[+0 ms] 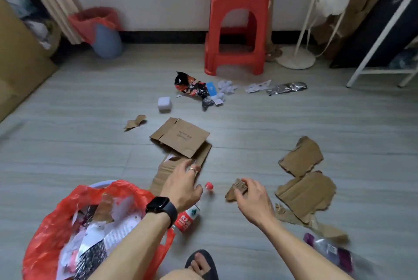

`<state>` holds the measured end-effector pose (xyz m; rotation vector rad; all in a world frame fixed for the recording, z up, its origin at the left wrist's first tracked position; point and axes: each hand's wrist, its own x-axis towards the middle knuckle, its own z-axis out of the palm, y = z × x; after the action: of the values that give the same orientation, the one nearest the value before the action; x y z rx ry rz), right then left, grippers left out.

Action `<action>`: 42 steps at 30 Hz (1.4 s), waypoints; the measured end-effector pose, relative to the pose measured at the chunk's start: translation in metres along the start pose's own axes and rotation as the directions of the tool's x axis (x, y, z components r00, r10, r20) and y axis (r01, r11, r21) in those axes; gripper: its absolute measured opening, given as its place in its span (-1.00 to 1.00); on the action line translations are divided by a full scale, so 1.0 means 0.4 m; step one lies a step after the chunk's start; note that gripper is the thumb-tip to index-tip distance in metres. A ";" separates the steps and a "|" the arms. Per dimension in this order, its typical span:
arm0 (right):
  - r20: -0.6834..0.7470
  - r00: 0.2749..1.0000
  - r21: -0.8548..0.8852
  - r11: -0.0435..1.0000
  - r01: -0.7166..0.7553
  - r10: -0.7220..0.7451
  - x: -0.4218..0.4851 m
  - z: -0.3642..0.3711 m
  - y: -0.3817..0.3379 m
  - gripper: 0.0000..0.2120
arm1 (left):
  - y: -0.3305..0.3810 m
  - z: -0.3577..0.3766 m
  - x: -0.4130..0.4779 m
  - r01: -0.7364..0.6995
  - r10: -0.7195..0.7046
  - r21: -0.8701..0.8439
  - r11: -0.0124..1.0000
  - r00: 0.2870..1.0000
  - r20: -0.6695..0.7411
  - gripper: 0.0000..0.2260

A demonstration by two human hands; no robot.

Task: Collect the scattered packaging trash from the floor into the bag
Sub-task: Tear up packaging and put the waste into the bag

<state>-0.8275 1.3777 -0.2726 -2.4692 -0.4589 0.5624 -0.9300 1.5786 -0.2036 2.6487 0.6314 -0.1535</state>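
A red plastic bag (56,223) stuffed with paper and wrappers sits at the lower left. My left hand (183,182), with a watch on its wrist, hovers with relaxed fingers over a flattened cardboard box (181,137) and a clear bottle with a red cap (187,217). My right hand (253,200) grips a small torn cardboard piece (235,189) just off the floor. Torn cardboard sheets (305,193) lie to its right. Farther off lie a snack wrapper (192,89), crumpled paper (226,86), a foil wrapper (287,87) and a cardboard scrap (135,122).
A red stool (237,30) stands against the far wall, with a blue bin (106,39) to its left and a fan base (294,57) and white rack (382,71) to its right. A purple-labelled bottle (328,250) lies at the lower right. My sandalled foot (201,264) is at the bottom.
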 end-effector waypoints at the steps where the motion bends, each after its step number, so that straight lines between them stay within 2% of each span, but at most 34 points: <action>1: 0.003 0.996 -0.010 0.996 -0.084 0.084 0.011 -0.020 0.049 -0.52 | 0.024 0.028 0.020 -0.019 0.019 0.011 1.000 0.999 0.045 -0.54; 4: -0.001 0.953 -0.066 0.951 -0.302 0.303 0.046 -0.083 0.198 -0.39 | 0.102 0.126 0.098 -0.071 0.062 0.036 0.997 0.978 0.198 -0.50; 7: 0.050 0.909 -0.288 0.877 -0.384 0.414 0.063 -0.135 0.316 -0.16 | 0.161 0.217 0.151 -0.127 0.090 0.094 0.987 0.941 0.327 -0.42; 9: 0.125 0.879 -0.491 0.798 -0.348 0.460 0.078 -0.147 0.394 0.02 | 0.192 0.289 0.180 -0.166 0.093 0.147 0.975 0.906 0.412 -0.37; 11: 0.205 0.866 -0.624 0.742 -0.244 0.457 0.095 -0.142 0.451 0.13 | 0.208 0.350 0.205 -0.193 0.084 0.189 0.963 0.878 0.471 -0.34; 15: 0.319 0.860 -0.690 0.720 -0.077 0.398 0.155 -0.127 0.512 0.19 | 0.217 0.444 0.254 -0.171 0.028 0.228 0.959 0.852 0.522 -0.32; 18: 0.391 0.839 -0.713 0.701 0.017 0.378 0.194 -0.089 0.532 0.15 | 0.219 0.495 0.285 -0.097 -0.037 0.213 0.972 0.834 0.551 -0.37; 20: 0.397 0.861 -0.735 0.672 0.091 0.317 0.222 -0.066 0.538 0.01 | 0.215 0.523 0.303 -0.031 -0.082 0.194 0.981 0.833 0.548 -0.45; 22: 0.401 0.877 -0.742 0.655 0.143 0.263 0.249 -0.061 0.540 -0.12 | 0.213 0.543 0.310 -0.015 -0.087 0.199 0.980 0.864 0.495 -0.54; 24: 0.414 0.882 -0.743 0.643 0.184 0.226 0.270 -0.062 0.543 -0.16 | 0.214 0.564 0.320 -0.026 -0.066 0.204 0.979 0.900 0.431 -0.61; 26: 0.410 0.889 -0.752 0.627 0.203 0.204 0.282 -0.062 0.537 -0.24 | 0.214 0.577 0.329 -0.009 -0.070 0.187 0.982 0.908 0.412 -0.62; 30: 0.422 0.890 -0.768 0.589 0.252 0.170 0.275 -0.059 0.516 -0.32 | 0.198 0.587 0.339 0.087 -0.151 0.152 0.985 0.862 0.483 -0.46; 32: 0.445 0.881 -0.765 0.578 0.282 0.159 0.264 -0.072 0.500 -0.32 | 0.191 0.581 0.335 0.086 -0.158 0.158 0.984 0.832 0.531 -0.60; 33: 0.456 0.880 -0.767 0.562 0.311 0.136 0.261 -0.084 0.489 -0.32 | 0.193 0.572 0.336 0.078 -0.136 0.126 0.989 0.818 0.559 -0.68; 35: 0.472 0.877 -0.752 0.558 0.351 0.084 0.259 -0.122 0.452 -0.31 | 0.207 0.546 0.340 0.091 -0.071 -0.005 0.996 0.798 0.599 -0.71; 38: 0.392 0.920 -0.745 0.588 0.316 0.001 0.263 -0.208 0.395 -0.35 | 0.248 0.502 0.352 0.047 0.038 -0.128 0.991 0.808 0.588 -0.63; 42: 0.116 0.983 -0.770 0.613 0.178 -0.140 0.278 -0.343 0.381 -0.55 | 0.346 0.510 0.355 -0.062 0.112 -0.103 0.993 0.793 0.599 -0.53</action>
<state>-0.6364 1.2453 -0.2907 -3.1852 -1.1390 0.3785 -0.7432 1.4391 -0.3666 2.3385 0.2842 -0.8908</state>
